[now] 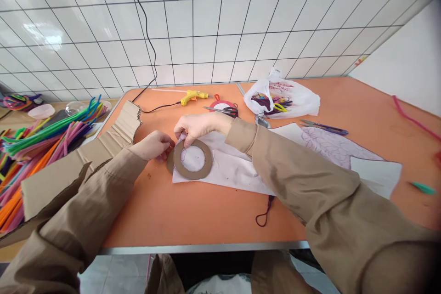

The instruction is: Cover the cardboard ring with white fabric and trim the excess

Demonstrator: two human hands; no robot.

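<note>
A brown cardboard ring (208, 165) lies on the left end of a white cloth (234, 170). My right hand (195, 127) reaches over from the right, its fingers closed on the ring's upper left edge together with a bit of cloth. A second brown ring (170, 161) shows partly beneath the first, at its left. My left hand (155, 145) is beside it, fingers bent together near the cloth's left edge; what they hold, if anything, is too small to make out. Pen-like lines show on the cloth inside the ring.
Torn cardboard (103, 147) and colourful pipe cleaners (65, 140) lie at the left. Behind the hands are a yellow glue gun (193, 97), scissors (227, 110) and a white plastic bag (299, 101). A dark cord loop (262, 218) lies near the front edge; blue-handled scissors (330, 128) lie right.
</note>
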